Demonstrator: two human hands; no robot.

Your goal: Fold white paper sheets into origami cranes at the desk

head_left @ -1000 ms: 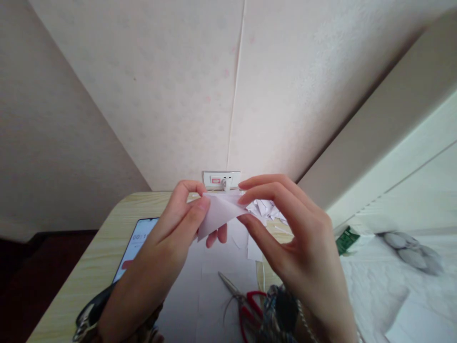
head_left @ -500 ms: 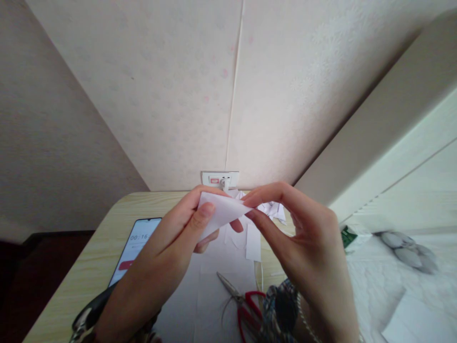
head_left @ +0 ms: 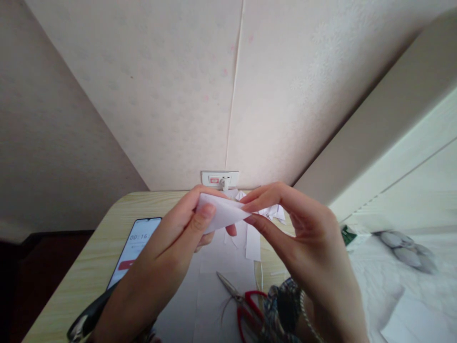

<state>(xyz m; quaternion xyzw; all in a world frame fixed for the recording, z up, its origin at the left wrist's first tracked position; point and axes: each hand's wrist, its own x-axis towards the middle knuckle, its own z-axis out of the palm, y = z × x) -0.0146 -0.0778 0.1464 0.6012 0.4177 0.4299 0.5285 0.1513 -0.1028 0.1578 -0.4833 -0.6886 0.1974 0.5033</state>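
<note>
Above the table I hold a folded piece of white paper [head_left: 224, 213], its narrow tip toward the right. My left hand [head_left: 185, 226] grips the wide end, thumb lying on the face and fingers behind it. The pointed end is pinched between the thumb and fingers of my right hand [head_left: 303, 228]. Below them, red-handled scissors [head_left: 243, 300] rest on white paper sheets [head_left: 193, 295], blades toward the far left. Folded white paper pieces [head_left: 273, 212] lie behind my right hand, which partly hides them.
A phone [head_left: 132, 252] showing a timer lies on the wooden table [head_left: 82, 257], left of my forearm. A dark object [head_left: 89, 314] sits near my left wrist. At the wall is a socket [head_left: 220, 179] with a plug. White bedding [head_left: 378, 290] spreads on the right.
The folded paper has tilted slightly, so its lower edge sits higher. My right fingers have shifted a little along the tip. Both hands keep their hold.
</note>
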